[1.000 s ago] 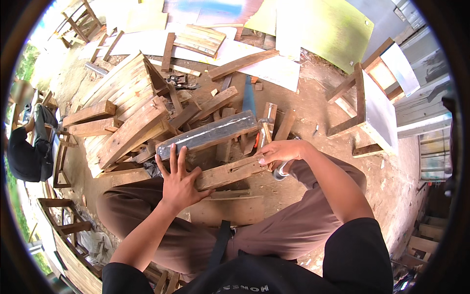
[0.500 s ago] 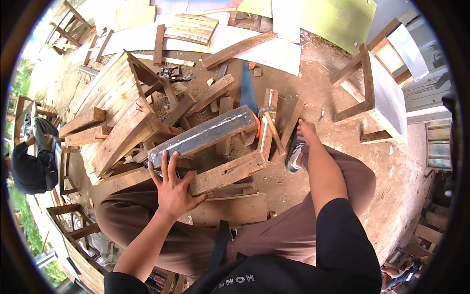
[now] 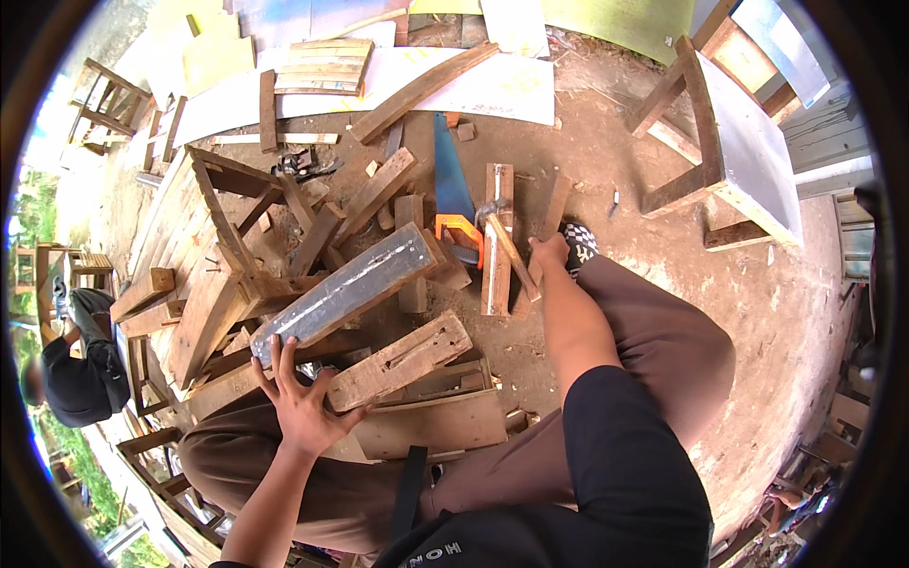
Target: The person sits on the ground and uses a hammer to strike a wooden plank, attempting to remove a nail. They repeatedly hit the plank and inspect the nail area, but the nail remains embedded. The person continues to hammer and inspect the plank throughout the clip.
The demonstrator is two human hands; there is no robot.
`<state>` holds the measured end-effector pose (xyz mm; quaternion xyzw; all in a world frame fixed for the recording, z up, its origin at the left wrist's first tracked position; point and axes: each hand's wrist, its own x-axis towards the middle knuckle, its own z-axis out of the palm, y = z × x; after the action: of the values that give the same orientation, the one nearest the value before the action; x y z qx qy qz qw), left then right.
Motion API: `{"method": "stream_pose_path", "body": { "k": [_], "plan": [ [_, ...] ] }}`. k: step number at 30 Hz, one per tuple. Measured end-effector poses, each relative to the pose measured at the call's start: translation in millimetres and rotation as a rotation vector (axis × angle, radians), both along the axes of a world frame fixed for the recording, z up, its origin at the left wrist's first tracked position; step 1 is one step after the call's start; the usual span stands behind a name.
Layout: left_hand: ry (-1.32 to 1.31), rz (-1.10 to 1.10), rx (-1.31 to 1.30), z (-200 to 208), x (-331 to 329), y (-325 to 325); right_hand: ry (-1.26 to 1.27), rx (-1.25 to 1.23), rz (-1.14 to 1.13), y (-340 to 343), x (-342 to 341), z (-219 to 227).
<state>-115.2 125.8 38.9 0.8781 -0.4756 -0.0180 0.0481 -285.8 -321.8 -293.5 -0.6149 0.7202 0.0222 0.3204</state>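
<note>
Two hazards: left hand [image 3: 301,402], splayed flat on wooden block [image 3: 398,362], risks slipping; right hand [image 3: 549,254] gripping hammer [image 3: 507,248], saw [image 3: 454,204] at ten o'clock.

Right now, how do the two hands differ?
The left hand lies flat with fingers spread across the wooden block and the end of the grey plank; the right hand is closed around the hammer handle. The left hand sits close to the body, the right reaches further out, beside the saw. Both are bare.
</note>
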Motion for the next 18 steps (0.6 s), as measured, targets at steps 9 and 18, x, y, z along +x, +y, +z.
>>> {"method": "stream_pose_path", "body": {
  "k": [9, 18],
  "plan": [
    [0.014, 0.008, -0.027, -1.4, 1.5, 3.3, -0.410, -0.116, -0.303, -22.6, -11.2, 12.1],
    [0.029, 0.024, -0.106, -2.6, 0.8, 9.1, -1.113, -0.254, 0.023, -32.7, 2.7, 164.3]
  ]
}}
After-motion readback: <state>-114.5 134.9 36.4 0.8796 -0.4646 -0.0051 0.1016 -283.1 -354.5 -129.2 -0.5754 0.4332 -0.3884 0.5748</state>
